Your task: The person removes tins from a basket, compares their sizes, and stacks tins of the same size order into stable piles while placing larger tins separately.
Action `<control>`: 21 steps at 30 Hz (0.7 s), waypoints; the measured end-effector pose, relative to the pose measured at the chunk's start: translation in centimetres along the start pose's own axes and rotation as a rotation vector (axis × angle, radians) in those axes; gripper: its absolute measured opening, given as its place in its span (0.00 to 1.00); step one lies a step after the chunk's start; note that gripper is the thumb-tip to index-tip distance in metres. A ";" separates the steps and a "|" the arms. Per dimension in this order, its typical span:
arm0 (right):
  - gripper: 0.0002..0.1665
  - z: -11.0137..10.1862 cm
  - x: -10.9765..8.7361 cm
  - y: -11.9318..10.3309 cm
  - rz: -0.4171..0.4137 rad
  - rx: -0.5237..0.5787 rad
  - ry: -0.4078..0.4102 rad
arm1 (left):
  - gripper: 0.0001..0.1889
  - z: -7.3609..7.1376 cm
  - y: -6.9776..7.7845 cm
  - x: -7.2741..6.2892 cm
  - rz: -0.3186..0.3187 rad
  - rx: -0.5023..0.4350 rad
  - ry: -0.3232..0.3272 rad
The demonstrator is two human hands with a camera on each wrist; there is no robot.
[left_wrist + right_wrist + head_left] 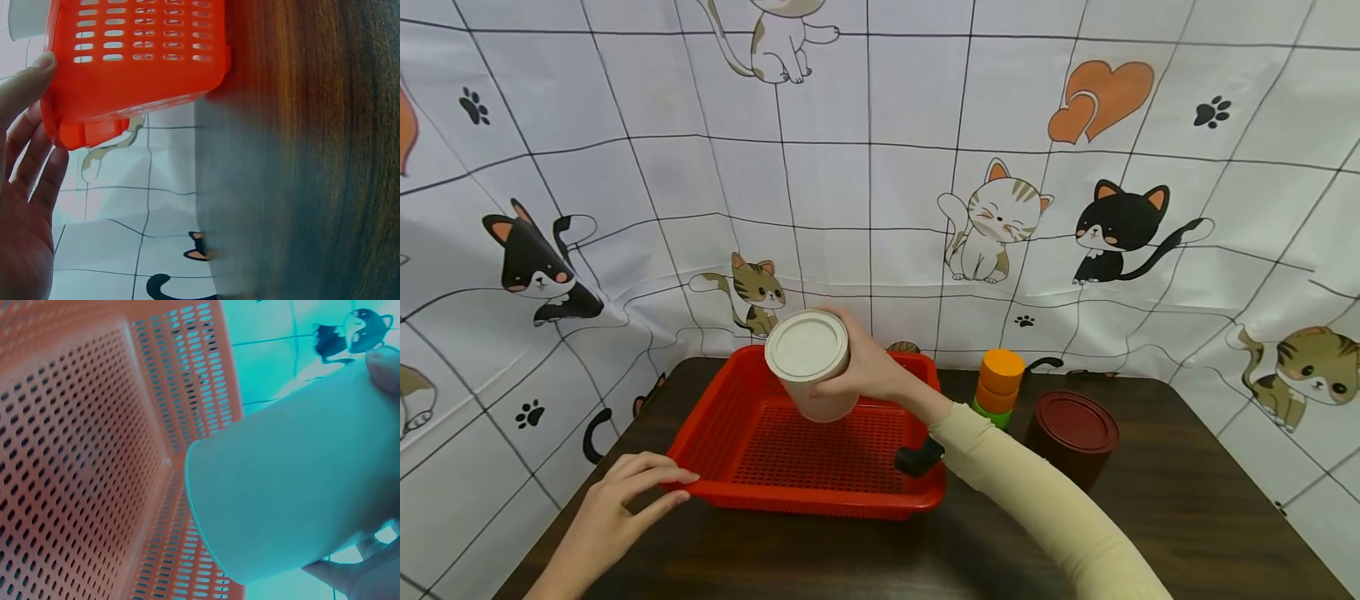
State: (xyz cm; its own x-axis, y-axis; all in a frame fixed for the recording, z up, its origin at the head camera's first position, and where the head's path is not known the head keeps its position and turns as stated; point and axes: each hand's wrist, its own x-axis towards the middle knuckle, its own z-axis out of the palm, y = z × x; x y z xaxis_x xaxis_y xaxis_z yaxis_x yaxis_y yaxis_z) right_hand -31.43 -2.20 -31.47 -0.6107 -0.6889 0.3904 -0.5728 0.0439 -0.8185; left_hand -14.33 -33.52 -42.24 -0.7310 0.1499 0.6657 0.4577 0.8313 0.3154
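A white lidded canister (806, 346) is held by my right hand (868, 362) over the back half of a red plastic basket (820, 500). The right wrist view shows the canister (294, 475) tilted, its bottom hanging above the perforated basket floor (69, 462), with fingers around its side. At the basket's front left corner, my left hand (625, 500) pinches the rim. The left wrist view has the thumb (28, 87) on one side of that rim and the other fingers on the far side.
Right of the basket stands a stack of orange and green cups (997, 387). A dark red-brown lidded canister (1071, 437) is next to it. All stand on a dark wooden table (1157, 500), with a cat-print sheet (910, 192) hanging behind.
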 end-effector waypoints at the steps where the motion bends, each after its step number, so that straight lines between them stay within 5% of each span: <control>1: 0.63 -0.2 -0.1 -0.3 0.000 0.009 0.014 | 0.26 0.0 0.0 0.0 -0.002 0.002 0.000; 10: 0.64 -2.1 -0.4 -0.4 0.018 0.068 0.138 | 0.25 0.0 0.0 0.0 -0.006 0.000 -0.002; 21: 0.61 -5.9 -1.8 -4.3 0.015 0.114 0.244 | 0.25 0.1 0.1 0.0 -0.030 0.002 -0.015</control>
State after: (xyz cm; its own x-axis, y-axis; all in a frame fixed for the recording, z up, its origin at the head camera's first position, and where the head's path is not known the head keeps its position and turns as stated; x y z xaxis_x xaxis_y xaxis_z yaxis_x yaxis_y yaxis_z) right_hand -31.06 3.11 -26.18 -0.7403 -0.4935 0.4565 -0.5056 -0.0388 -0.8619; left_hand -14.35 -33.40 -42.33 -0.7521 0.1331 0.6455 0.4343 0.8367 0.3336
